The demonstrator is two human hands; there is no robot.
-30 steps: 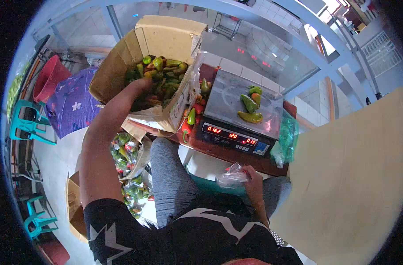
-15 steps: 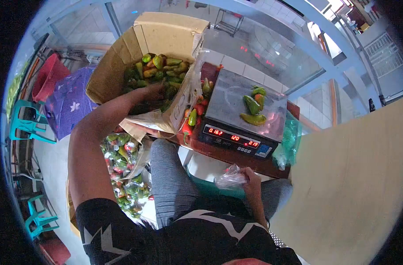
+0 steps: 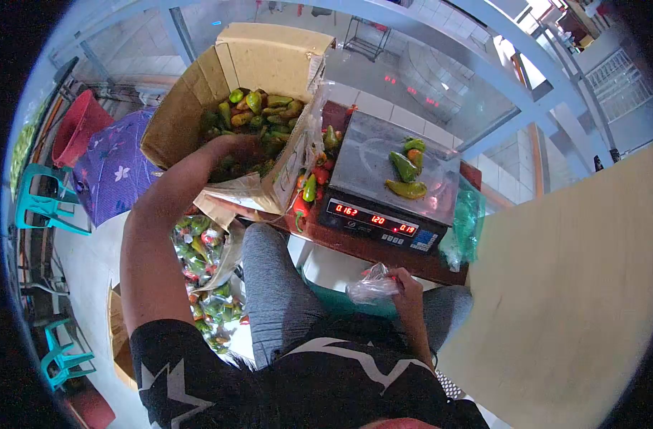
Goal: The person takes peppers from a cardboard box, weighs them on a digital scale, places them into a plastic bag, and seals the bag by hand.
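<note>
My left hand (image 3: 242, 148) reaches down into a cardboard box (image 3: 269, 44) of green and reddish peppers (image 3: 276, 112). Its fingers are hidden among the peppers, so whether they hold one cannot be seen. In front of my lap, my right hand (image 3: 408, 287) is closed on a crumpled clear plastic bag (image 3: 373, 284). A digital scale (image 3: 366, 157) stands right of the box with its red display lit. Several peppers (image 3: 405, 167) lie on its metal plate, mostly green, one with orange showing.
Red and green peppers (image 3: 311, 187) sit on the table between box and scale. A green plastic bag (image 3: 467, 227) hangs at the scale's right. Bagged peppers (image 3: 201, 247) lie below the box on the left. A wooden board (image 3: 555, 300) stands at right, a glass partition (image 3: 441, 93) behind.
My left hand has sunk a little deeper among the peppers in the box. My right hand keeps the plastic bag in nearly the same place. The scale's peppers have not moved on the plate.
</note>
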